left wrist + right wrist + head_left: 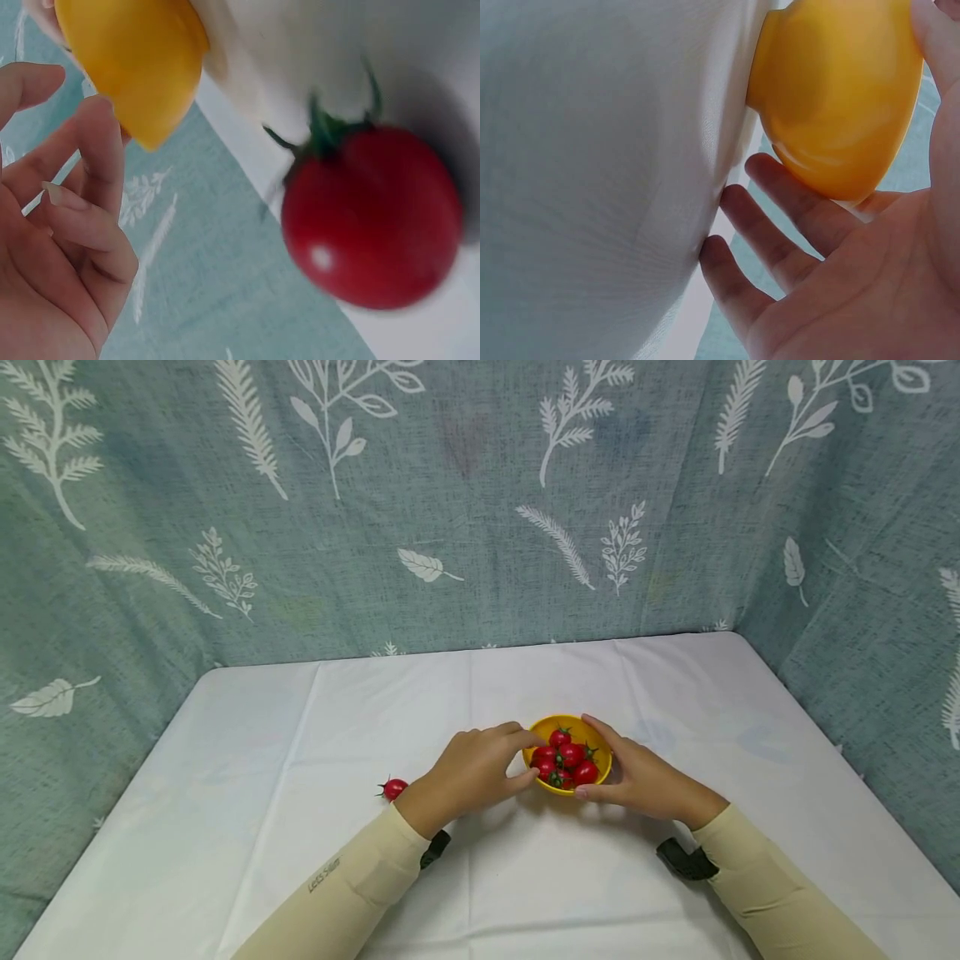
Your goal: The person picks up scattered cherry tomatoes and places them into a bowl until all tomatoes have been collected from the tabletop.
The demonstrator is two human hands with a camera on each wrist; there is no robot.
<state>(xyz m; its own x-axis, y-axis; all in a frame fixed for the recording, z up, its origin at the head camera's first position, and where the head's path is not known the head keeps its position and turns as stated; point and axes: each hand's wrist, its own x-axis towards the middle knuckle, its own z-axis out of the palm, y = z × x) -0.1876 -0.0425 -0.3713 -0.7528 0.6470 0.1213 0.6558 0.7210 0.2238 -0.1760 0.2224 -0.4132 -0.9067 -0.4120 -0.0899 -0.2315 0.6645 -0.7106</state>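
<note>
A small yellow bowl (pixel 556 722) stands upright on the white-covered table, holding several red cherry tomatoes (pixel 572 755) with green stems. My right hand (pixel 651 778) holds the bowl from the right, thumb at the near side and fingers round the far side; its other fingers (pixel 761 255) spread by the cloth. My left hand (pixel 480 767) is at the bowl's left rim, thumb and forefinger apart over the edge beside the tomatoes. Nothing shows between those fingers in the left wrist view. Another cherry tomato (pixel 371 217) lies on the table, left of my left wrist.
The white tablecloth (pixel 315 827) has fold lines across it. Blue-green curtains (pixel 480 527) with white leaf prints hang behind the table and along both sides. A dark strap (pixel 686 862) is on my right wrist, and another dark strap (pixel 435 850) on my left.
</note>
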